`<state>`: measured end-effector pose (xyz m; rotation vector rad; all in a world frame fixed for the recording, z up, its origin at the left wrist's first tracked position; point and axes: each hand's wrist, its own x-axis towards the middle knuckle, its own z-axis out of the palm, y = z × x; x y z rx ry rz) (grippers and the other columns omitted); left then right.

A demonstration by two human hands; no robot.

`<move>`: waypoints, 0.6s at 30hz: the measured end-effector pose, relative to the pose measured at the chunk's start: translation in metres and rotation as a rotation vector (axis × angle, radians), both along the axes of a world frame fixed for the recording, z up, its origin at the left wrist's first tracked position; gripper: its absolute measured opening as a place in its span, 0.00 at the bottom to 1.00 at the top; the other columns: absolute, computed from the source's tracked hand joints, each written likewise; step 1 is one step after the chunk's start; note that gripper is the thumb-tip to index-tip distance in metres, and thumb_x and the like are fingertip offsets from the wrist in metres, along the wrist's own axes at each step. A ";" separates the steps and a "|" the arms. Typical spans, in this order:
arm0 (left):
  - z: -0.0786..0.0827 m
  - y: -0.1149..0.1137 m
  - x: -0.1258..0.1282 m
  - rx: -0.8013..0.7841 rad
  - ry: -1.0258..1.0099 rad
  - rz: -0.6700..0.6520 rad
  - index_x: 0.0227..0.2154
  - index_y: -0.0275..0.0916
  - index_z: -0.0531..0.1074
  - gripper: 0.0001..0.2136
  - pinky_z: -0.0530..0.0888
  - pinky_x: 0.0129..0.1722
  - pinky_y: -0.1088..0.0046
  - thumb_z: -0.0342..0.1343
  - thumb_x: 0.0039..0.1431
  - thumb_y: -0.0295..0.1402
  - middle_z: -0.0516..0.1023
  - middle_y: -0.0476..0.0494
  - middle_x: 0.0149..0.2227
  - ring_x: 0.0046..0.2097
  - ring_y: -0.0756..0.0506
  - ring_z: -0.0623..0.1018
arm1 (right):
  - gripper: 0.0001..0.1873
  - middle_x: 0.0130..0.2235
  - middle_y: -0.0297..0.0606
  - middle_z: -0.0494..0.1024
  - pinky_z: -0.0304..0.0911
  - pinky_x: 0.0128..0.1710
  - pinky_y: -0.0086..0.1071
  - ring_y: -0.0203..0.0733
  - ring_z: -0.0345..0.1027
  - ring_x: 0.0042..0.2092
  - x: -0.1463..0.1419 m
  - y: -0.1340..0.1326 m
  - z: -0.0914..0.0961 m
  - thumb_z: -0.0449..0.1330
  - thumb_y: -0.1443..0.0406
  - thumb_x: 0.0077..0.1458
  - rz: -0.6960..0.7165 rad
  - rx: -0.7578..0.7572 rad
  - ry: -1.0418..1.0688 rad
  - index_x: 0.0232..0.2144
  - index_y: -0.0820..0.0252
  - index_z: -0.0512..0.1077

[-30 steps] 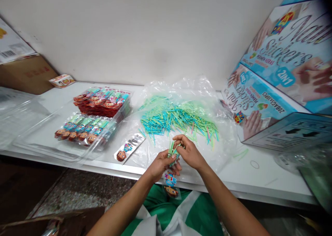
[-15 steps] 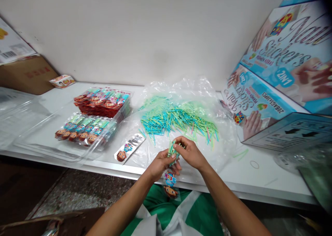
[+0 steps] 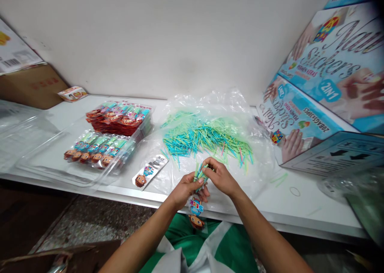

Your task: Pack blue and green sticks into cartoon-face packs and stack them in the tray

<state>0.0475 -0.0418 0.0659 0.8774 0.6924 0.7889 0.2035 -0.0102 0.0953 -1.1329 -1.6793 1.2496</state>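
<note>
My left hand [image 3: 186, 189] grips a narrow clear packet [image 3: 195, 213] with a cartoon monkey face at its lower end, along with a small bundle of green and blue sticks [image 3: 199, 173]. My right hand [image 3: 219, 177] pinches the top of that bundle, fingers closed. Both hands meet just over the front edge of the white table [image 3: 300, 209]. Behind them a big loose pile of green and blue sticks [image 3: 204, 137] lies on a clear plastic sheet [image 3: 258, 161].
A clear tray [image 3: 45, 161] at left holds two rows of filled monkey packets [image 3: 99, 149]. One empty packet [image 3: 149, 170] lies beside it. Blue nail sticker boxes [image 3: 324, 89] stand tilted at right. A brown carton [image 3: 30, 85] sits far left.
Hands stay in place; my right fingers have shifted slightly on the stick bundle. Nothing else has moved.
</note>
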 end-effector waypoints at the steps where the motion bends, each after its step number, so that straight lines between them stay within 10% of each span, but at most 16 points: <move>1: 0.001 0.000 0.000 0.008 0.011 -0.004 0.34 0.35 0.63 0.12 0.68 0.23 0.75 0.53 0.56 0.39 0.75 0.44 0.26 0.22 0.48 0.75 | 0.02 0.24 0.28 0.64 0.56 0.29 0.27 0.33 0.58 0.27 0.000 0.000 0.001 0.52 0.67 0.52 -0.008 0.011 -0.012 0.30 0.58 0.64; 18: 0.005 0.000 -0.003 0.063 0.090 -0.023 0.34 0.35 0.64 0.16 0.69 0.24 0.73 0.50 0.56 0.45 0.75 0.43 0.26 0.23 0.47 0.75 | 0.11 0.31 0.34 0.72 0.61 0.35 0.30 0.37 0.65 0.34 0.000 0.003 0.010 0.54 0.61 0.53 0.026 0.065 -0.036 0.38 0.59 0.71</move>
